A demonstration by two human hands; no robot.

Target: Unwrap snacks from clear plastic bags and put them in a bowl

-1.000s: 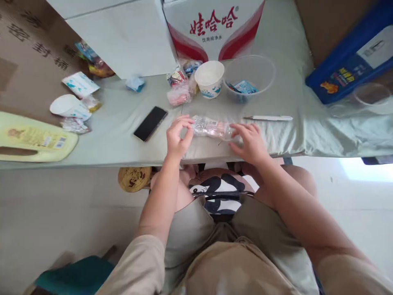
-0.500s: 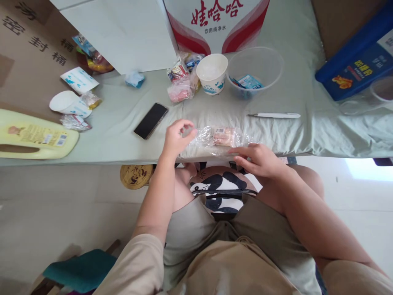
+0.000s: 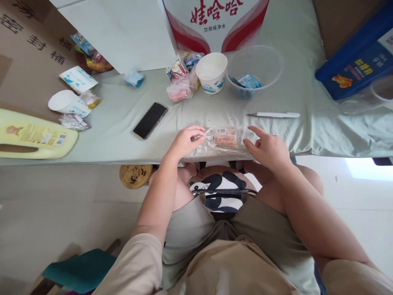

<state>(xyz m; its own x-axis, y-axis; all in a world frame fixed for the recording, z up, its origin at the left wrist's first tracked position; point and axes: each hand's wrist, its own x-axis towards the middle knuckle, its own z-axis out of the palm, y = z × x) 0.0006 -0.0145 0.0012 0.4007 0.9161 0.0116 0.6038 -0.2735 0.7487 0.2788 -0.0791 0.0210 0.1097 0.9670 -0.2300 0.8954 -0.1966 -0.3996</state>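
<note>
A small packet (image 3: 225, 140) with pinkish contents and a barcode label lies near the table's front edge, inside a clear plastic bag (image 3: 209, 144). My left hand (image 3: 188, 141) is at the bag's left end, with thumb and forefinger closed on the crinkled film. On the packet's right side is my right hand (image 3: 270, 148), its forefinger and thumb spread apart by the bag's right end. Nothing shows in its grasp; whether the fingertips touch the film is hard to see. Behind the right hand lies a white pen-shaped tool (image 3: 276, 115).
A phone (image 3: 150, 120) lies left of my hands. Behind stand a paper cup (image 3: 211, 78), wrapped snacks (image 3: 180, 88) and a clear plastic bowl (image 3: 267, 80). A yellow jug (image 3: 37, 135) is far left, a blue container (image 3: 353, 65) far right. Boxes line the back.
My right hand has moved from the packet's front edge up to its right end, with the fingers spreading. My left hand has shifted slightly right and down. The packet has turned a little.
</note>
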